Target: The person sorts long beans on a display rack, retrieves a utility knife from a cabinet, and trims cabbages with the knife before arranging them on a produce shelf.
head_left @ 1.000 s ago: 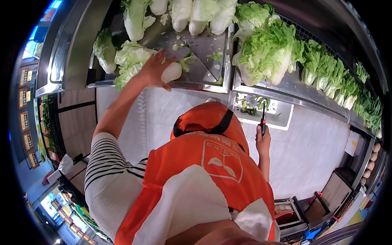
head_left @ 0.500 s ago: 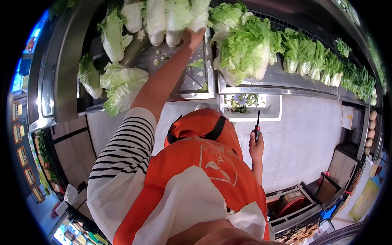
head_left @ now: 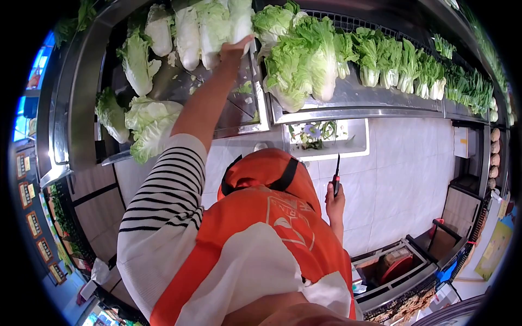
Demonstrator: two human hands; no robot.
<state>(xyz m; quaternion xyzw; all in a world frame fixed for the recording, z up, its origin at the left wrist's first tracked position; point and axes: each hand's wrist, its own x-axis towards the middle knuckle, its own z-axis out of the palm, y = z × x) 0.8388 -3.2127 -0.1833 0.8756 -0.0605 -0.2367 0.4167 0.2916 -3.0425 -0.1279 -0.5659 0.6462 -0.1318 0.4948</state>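
Note:
My left hand (head_left: 235, 50) reaches across the metal display counter, its fingers closed around the white base of a napa cabbage (head_left: 240, 22), the rightmost of a row at the back. Just left of it lie more napa cabbages (head_left: 212, 35) with their white ends toward me. Low at my right side, my right hand (head_left: 335, 202) is wrapped around the dark and red handle of a knife (head_left: 337, 174). Its blade points up and away from me, touching nothing.
Loose cabbages (head_left: 155, 125) lie at the counter's left front. Right of a metal divider (head_left: 263, 108) stand leafy lettuces (head_left: 304, 60) and bundled greens (head_left: 391, 60). On the floor, a white bin (head_left: 356, 142) holds trimmings. A drawer-like crate (head_left: 386, 271) is behind at right.
The view has shifted slightly, so the counter and greens appear farther left. My left hand remains on the same cabbage, and my right hand still holds the knife low.

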